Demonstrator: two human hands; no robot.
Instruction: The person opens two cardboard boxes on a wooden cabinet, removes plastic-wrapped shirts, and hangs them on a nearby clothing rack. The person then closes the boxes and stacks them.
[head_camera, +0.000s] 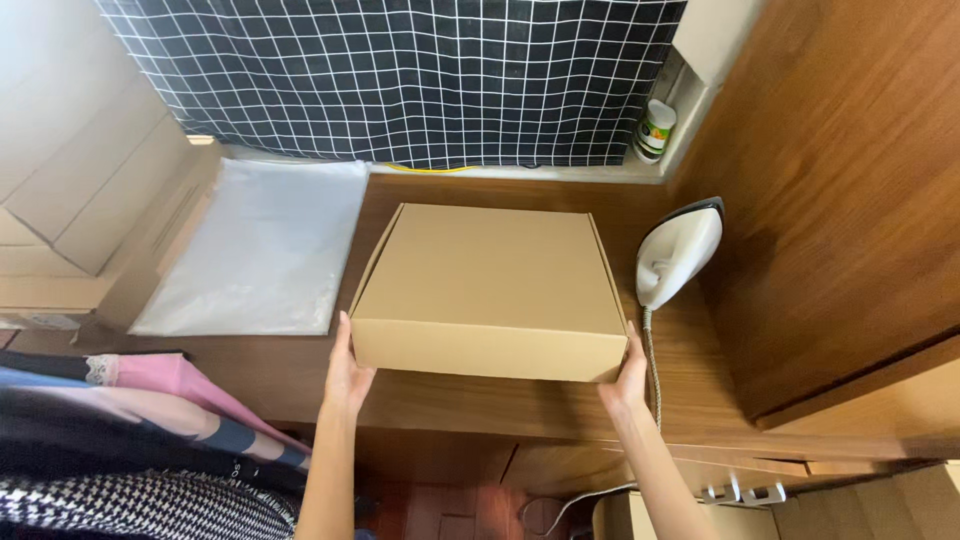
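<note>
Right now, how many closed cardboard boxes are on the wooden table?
1. The closed brown mailer box sits mid-table, left hand and right hand on its front corners. Flattened cardboard leans at far left; more boxes may be hidden out of frame.

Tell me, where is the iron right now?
In the head view the white iron stands on the wooden counter, just right of the closed cardboard box, close above the right hand.
</note>
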